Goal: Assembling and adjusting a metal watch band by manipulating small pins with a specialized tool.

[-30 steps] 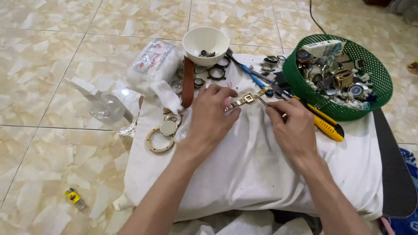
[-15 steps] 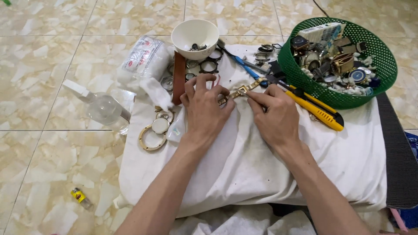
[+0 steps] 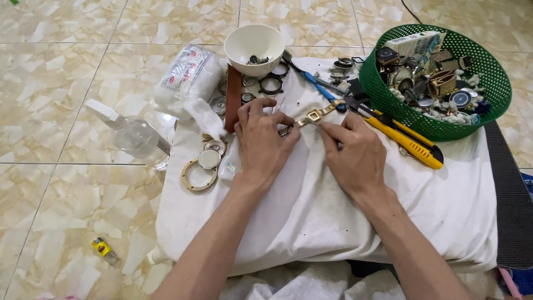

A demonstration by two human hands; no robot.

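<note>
A gold metal watch band [image 3: 314, 115] lies on the white cloth [image 3: 333, 216], stretched between my two hands. My left hand [image 3: 262, 141] pins its near end against the cloth with the fingertips. My right hand [image 3: 355, 153] pinches the band just right of its buckle. Whether my right hand also holds a thin tool is hidden by the fingers.
A green basket [image 3: 488, 66] of watch parts stands at the back right. A yellow utility knife [image 3: 408, 141] and blue pliers [image 3: 313, 80] lie near my right hand. Behind: a white bowl [image 3: 254, 47], brown strap [image 3: 233, 103], cotton bag [image 3: 186, 75], clear bottle [image 3: 133, 136], gold ring [image 3: 199, 175]. A small lighter [image 3: 104, 250] lies on the floor.
Both hands have stayed on the gold band with only slight finger shifts. The view has shifted slightly.
</note>
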